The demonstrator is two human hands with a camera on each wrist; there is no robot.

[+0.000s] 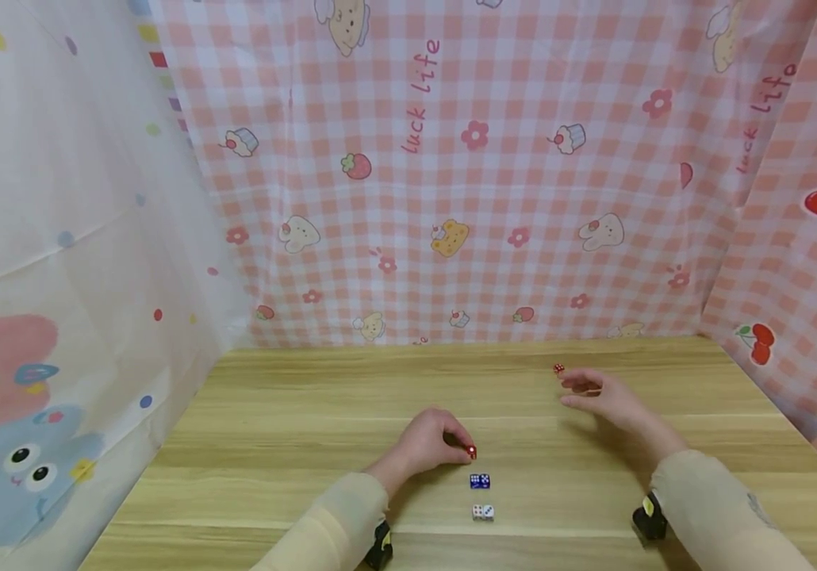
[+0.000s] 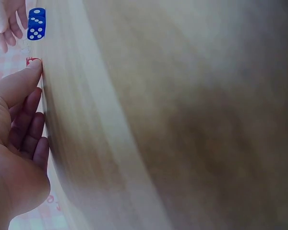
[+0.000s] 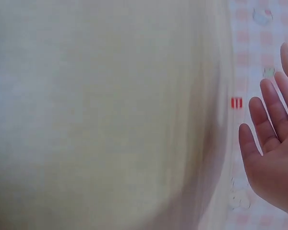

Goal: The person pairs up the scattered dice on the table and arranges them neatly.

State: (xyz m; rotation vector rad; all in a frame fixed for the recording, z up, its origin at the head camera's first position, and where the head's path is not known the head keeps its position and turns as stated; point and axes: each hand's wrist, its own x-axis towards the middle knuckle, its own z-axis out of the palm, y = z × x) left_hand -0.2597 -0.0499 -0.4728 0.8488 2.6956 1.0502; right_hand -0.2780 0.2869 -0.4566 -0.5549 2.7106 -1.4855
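Note:
My left hand pinches a red die between thumb and fingertips, low over the wooden table. In the left wrist view, the thumb covers part of that red die. Just nearer to me lies a pair of blue dice, side by side. Below them sits a pair of white dice, also touching. Farther back on the right, my right hand hovers with loosely bent fingers and nothing in its grasp. A second red die lies just beyond its fingertips; the right wrist view shows this die blurred.
The wood-grain table ends at a pink checked cloth hanging behind it. Another printed cloth hangs along the right side, and a white cartoon cloth along the left. Black wrist devices show under the sleeves.

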